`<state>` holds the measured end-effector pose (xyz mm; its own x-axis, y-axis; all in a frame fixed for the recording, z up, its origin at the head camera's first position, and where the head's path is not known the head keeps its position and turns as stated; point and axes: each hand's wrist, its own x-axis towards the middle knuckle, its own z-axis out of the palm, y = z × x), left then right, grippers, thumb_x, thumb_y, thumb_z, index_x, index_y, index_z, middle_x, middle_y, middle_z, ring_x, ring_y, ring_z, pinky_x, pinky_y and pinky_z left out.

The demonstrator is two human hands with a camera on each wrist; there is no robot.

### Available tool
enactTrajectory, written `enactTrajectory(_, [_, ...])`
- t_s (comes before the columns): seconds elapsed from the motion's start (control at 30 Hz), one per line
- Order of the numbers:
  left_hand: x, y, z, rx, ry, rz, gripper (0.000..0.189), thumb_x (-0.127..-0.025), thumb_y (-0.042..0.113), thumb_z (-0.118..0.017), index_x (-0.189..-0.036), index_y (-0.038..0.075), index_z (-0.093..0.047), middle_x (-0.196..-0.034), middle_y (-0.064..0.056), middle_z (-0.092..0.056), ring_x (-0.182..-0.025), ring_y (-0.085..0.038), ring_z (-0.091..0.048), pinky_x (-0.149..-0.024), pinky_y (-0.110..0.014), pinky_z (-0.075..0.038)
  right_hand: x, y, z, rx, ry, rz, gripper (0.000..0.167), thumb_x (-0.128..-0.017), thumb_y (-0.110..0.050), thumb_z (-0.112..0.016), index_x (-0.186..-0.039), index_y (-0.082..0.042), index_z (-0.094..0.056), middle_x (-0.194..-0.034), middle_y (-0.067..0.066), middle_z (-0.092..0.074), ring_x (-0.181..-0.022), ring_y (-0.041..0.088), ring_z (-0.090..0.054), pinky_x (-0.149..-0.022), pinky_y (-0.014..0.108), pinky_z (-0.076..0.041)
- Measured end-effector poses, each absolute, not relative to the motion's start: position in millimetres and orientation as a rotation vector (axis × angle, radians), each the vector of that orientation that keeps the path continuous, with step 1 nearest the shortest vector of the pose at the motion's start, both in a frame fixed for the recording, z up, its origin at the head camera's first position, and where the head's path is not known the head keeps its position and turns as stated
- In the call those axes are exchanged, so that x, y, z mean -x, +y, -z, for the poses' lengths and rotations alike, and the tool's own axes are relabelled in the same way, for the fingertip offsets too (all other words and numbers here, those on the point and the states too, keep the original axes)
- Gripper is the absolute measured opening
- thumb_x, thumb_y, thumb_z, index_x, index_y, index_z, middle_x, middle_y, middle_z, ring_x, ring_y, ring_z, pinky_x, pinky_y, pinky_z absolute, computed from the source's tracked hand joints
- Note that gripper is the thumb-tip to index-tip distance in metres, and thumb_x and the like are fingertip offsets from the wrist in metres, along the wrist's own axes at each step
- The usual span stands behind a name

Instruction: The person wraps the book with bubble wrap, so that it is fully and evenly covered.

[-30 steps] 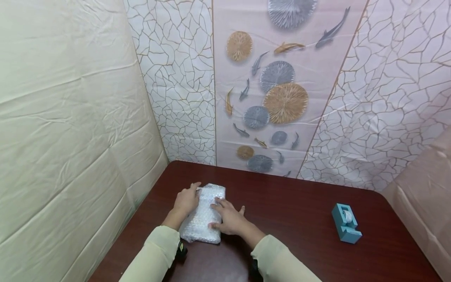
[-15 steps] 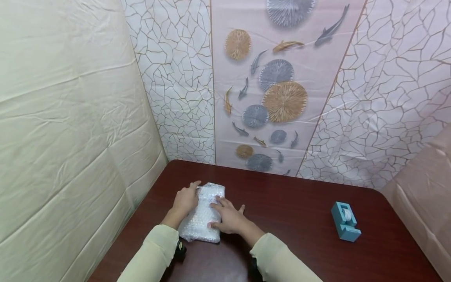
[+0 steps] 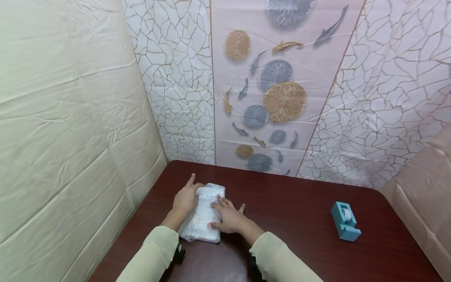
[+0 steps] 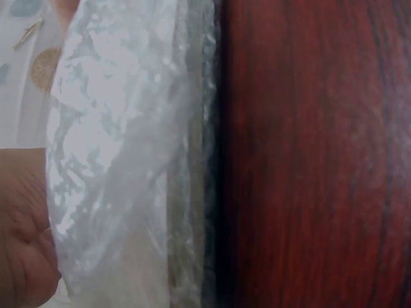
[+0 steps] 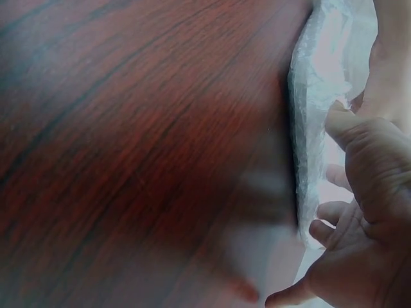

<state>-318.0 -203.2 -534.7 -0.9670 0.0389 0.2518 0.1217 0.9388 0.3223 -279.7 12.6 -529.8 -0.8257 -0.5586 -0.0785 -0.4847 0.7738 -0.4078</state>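
A flat package in clear bubble wrap [image 3: 202, 217] lies lengthwise on the dark red-brown table. My left hand [image 3: 184, 200] is along its upper left edge, the index finger stretched forward and lifted while another finger reaches over the wrap. From the right, my right hand [image 3: 230, 218] rests on the package with its fingers spread, the little finger standing off to the side. In the left wrist view the side of the wrap [image 4: 122, 128] fills the left half. The right wrist view has the fingers [image 5: 334, 212] against the wrap [image 5: 318, 83]. What lies inside the wrap is hidden.
A teal tape dispenser [image 3: 345, 221] with a roll of clear tape stands on the right part of the table [image 3: 292, 219]. Cream fabric [image 3: 77, 137] hangs along the left side, and a patterned curtain [image 3: 260, 98] closes off the back edge.
My left index finger has lifted and straightened forward, away from the package's far left corner. My right hand and the package have stayed in place.
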Motion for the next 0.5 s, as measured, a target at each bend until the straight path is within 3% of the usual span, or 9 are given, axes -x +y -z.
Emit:
enactTrajectory(0.1, [318.7,-200.9,535.1,0.123,-2.882,0.463,0.052,-0.100,0.000,-0.075,-0.149,0.018,-0.066,-0.177,-0.017,-0.038,-0.123,-0.039,-0.068,-0.069,-0.044,-0.064,278.5,13.0,529.5,0.840,2.775,0.549,0.079,-0.101,-0.054,-0.076,-0.165,-0.017,-0.051,-0.183,0.017,-0.027,-0.168,0.042,-0.029,-0.114,0.098,-0.018])
enactTrajectory(0.17, [318.3,-199.2,535.0,0.155,-2.888,0.432,0.055,-0.100,-0.003,-0.073,-0.149,0.018,-0.064,-0.172,-0.017,-0.040,-0.138,-0.042,-0.057,-0.080,-0.046,-0.065,277.5,13.0,529.2,0.834,2.775,0.539,0.078,-0.101,-0.055,-0.076,-0.165,-0.018,-0.051,-0.184,0.016,-0.027,-0.169,0.041,-0.028,-0.114,0.098,-0.018])
enactTrajectory(0.33, [315.6,-196.2,534.6,0.343,-2.863,0.294,0.057,-0.096,-0.007,-0.076,-0.147,0.018,-0.068,-0.165,-0.014,-0.047,-0.145,-0.043,-0.046,-0.110,-0.058,-0.050,278.4,12.4,530.8,0.811,2.780,0.497,0.079,-0.101,-0.058,-0.074,-0.167,-0.021,-0.050,-0.185,0.012,-0.026,-0.170,0.036,-0.027,-0.116,0.097,-0.016])
enactTrajectory(0.5, [315.1,-194.3,535.5,0.679,-2.715,0.141,0.041,-0.102,0.001,-0.073,-0.142,0.010,-0.072,-0.165,-0.009,-0.057,-0.153,-0.037,-0.052,-0.122,-0.063,-0.048,278.8,14.4,528.9,0.827,2.782,0.498,0.081,-0.101,-0.058,-0.074,-0.168,-0.021,-0.048,-0.185,0.012,-0.024,-0.170,0.038,-0.026,-0.115,0.098,-0.017])
